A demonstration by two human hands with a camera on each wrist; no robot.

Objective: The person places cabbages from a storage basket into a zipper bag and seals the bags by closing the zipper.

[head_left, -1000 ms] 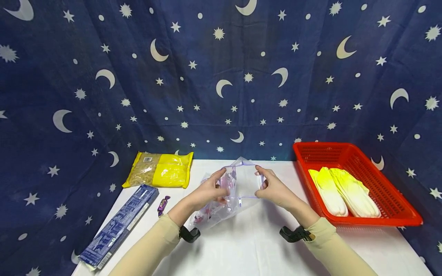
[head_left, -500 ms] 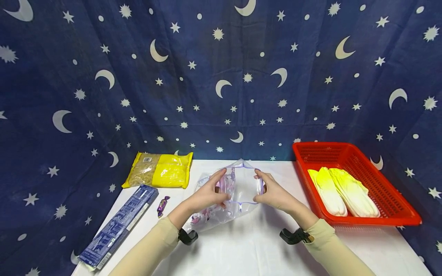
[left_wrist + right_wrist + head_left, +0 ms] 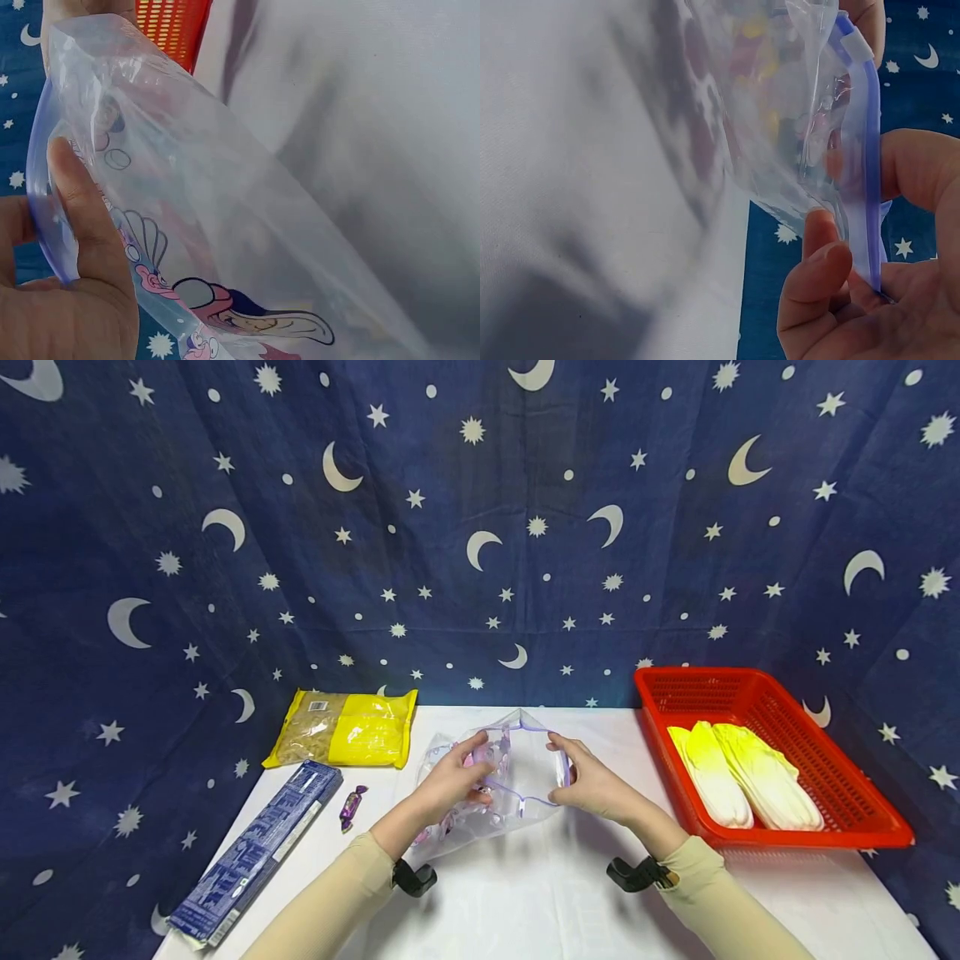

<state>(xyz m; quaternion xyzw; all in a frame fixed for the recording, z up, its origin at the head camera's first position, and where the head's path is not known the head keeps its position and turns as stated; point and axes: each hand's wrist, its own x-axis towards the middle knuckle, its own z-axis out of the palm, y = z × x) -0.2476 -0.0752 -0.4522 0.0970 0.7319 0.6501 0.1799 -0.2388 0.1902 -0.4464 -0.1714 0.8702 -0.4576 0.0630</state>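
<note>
A clear zip bag (image 3: 480,831) with pink cartoon prints and a purple zip edge is held up over the white table, its mouth spread into a wide gap. My left hand (image 3: 452,783) grips the left side of that mouth, thumb and fingers at the purple edge. On the opposite side, my right hand (image 3: 596,779) holds the rim between thumb and fingers. The right wrist view shows a pale zip slider (image 3: 855,46) on the purple strip (image 3: 873,150). In the left wrist view, the printed bag wall (image 3: 225,217) hangs beside the left hand (image 3: 75,300).
A purple-wrapped candy (image 3: 351,808) lies left of the bag. Beyond it are a long blue box (image 3: 258,852) and a yellow packet (image 3: 367,731) with a see-through part. At right, a red basket (image 3: 847,785) holds two Chinese cabbages (image 3: 768,777). A star-patterned curtain (image 3: 480,610) surrounds the table.
The front of the bag's mouth has dropped slightly. The left hand's thumb and fingers have shifted a little on the rim; the right hand has moved slightly left. Both still hold the bag.
</note>
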